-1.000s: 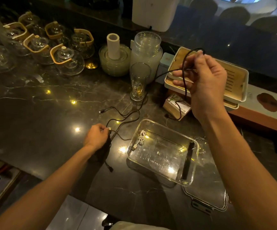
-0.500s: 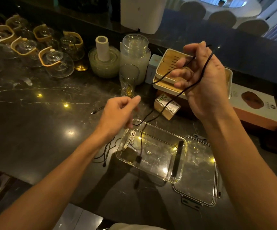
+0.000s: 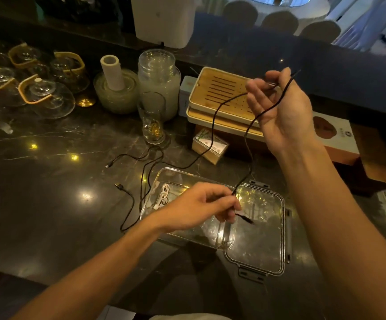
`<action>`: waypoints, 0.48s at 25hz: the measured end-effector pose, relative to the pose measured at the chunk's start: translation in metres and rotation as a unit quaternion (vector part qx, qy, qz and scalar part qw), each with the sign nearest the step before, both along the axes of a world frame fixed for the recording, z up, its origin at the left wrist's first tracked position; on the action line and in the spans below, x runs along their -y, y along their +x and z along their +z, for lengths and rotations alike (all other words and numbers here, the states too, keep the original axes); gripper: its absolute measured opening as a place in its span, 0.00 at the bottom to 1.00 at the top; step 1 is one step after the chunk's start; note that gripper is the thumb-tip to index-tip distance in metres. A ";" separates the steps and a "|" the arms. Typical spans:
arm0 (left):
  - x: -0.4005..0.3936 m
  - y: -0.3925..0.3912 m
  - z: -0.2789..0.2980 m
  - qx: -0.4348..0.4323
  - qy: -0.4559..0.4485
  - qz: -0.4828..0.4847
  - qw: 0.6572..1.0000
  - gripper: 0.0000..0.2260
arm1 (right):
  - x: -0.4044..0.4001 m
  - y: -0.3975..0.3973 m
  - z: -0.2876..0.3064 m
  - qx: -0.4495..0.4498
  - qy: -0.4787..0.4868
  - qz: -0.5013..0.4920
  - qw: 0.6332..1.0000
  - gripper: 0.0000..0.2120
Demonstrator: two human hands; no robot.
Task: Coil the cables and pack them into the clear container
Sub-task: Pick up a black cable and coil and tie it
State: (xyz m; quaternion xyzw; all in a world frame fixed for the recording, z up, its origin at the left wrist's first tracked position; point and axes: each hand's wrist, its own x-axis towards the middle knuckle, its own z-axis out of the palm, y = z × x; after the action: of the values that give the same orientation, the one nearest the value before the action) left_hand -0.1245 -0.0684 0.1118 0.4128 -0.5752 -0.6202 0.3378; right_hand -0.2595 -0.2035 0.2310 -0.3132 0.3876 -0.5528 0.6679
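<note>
- Black cable [image 3: 249, 129] hung between both hands above the clear container [image 3: 155, 181] on the near counter.
- Right hand [image 3: 282, 112], raised far right, pinched its upper loop.
- Left hand [image 3: 201, 206] pinched the lower end over the container's right edge, beside the lid [image 3: 261, 245].

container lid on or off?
Off. The lid lies flat on the counter beside the open container, which holds a coiled white cable.
</note>
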 end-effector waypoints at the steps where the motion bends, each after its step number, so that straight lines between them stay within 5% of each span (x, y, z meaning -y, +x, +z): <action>1: 0.001 -0.003 0.006 -0.039 0.015 0.024 0.999 0.09 | 0.004 -0.006 -0.009 -0.065 -0.003 0.014 0.998 0.14; 7: 0.017 -0.004 0.028 -0.331 0.145 0.199 0.911 0.11 | -0.013 -0.015 -0.074 -0.312 0.014 0.196 0.930 0.10; 11: 0.025 -0.009 0.019 -0.351 0.199 0.252 0.880 0.09 | -0.039 -0.026 -0.104 -0.659 -0.146 0.208 0.708 0.28; 12: 0.027 -0.011 0.016 -0.347 0.211 0.269 0.873 0.09 | -0.043 -0.030 -0.109 -0.685 -0.170 0.181 0.685 0.32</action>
State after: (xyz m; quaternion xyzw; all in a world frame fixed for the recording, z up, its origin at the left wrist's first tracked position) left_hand -0.1350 -0.0957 0.1274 0.3711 -0.1433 -0.7153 0.5745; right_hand -0.2893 -0.1603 0.1225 -0.7766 0.5723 -0.1091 0.2395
